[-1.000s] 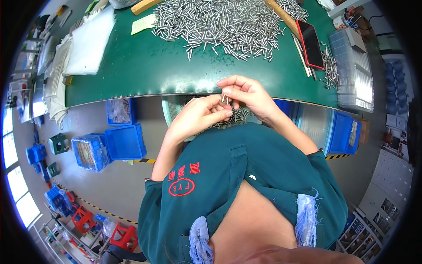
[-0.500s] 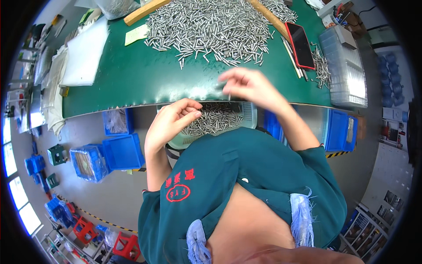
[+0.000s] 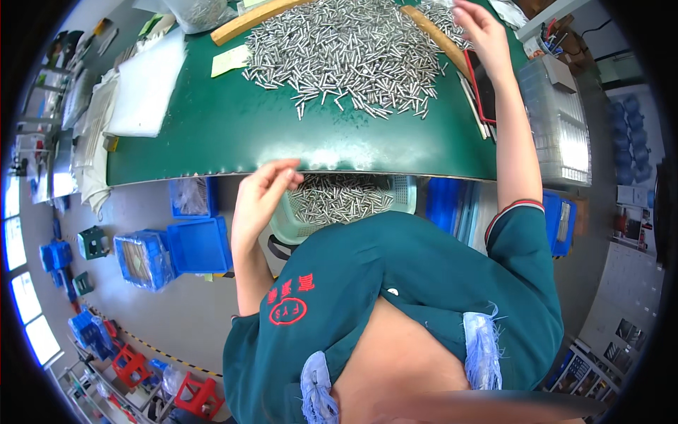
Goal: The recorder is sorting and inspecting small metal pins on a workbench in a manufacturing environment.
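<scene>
My left hand [image 3: 260,205] hovers at the table's front edge, beside the left end of a pale green basket [image 3: 404,194]. Its fingers curl in toward the thumb; anything between them is hidden. Small silver metal pins [image 3: 342,198] fill the basket, which sits just below the edge. My right hand [image 3: 487,44] reaches far over the table at the right, fingers partly spread, near a smaller heap of pins [image 3: 436,15] behind a wooden bar [image 3: 439,41]. No held thing shows in it. A large heap of the same pins [image 3: 346,53] covers the back middle of the table.
On the green tabletop [image 3: 233,134], a red-edged phone [image 3: 484,92] lies partly under my right forearm, beside thin sticks [image 3: 472,106]. Clear plastic boxes [image 3: 561,127] are stacked at right. Another wooden bar [image 3: 254,21], a yellow note [image 3: 230,61] and white sheets [image 3: 148,88] lie left.
My right hand has moved from above the basket's edge to the far right, past the phone. My left hand has drawn slightly left, away from the pins in the basket.
</scene>
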Available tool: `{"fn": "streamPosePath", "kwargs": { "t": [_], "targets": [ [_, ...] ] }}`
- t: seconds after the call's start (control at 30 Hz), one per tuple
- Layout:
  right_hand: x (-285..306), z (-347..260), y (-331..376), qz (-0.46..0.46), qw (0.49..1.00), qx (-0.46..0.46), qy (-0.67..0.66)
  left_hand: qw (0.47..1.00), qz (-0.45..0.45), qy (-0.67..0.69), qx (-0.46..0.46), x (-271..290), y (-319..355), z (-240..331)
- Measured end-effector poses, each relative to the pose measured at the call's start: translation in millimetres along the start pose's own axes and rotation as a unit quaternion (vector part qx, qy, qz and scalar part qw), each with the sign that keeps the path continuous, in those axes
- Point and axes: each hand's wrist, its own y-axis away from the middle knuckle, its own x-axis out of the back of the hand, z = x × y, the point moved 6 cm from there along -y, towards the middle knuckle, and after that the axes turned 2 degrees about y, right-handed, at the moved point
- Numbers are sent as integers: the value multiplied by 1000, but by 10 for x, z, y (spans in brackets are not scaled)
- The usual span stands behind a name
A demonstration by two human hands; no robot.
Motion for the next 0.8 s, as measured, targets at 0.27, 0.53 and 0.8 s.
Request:
{"fn": "streamPosePath", "kwargs": {
  "t": [0.27, 0.53, 0.8],
  "targets": [
    [-862, -773, 1595, -225, 973, -29, 42, 927, 161, -314, -130, 15, -474, 197],
    [-1089, -807, 1930, -203, 973, -32, 104, 862, 192, -459, -96, -207, -881, 183],
    [-1235, -847, 1926, -190, 977, -3, 100, 875, 36, -423, -233, -691, -776, 341]
  ]
}}
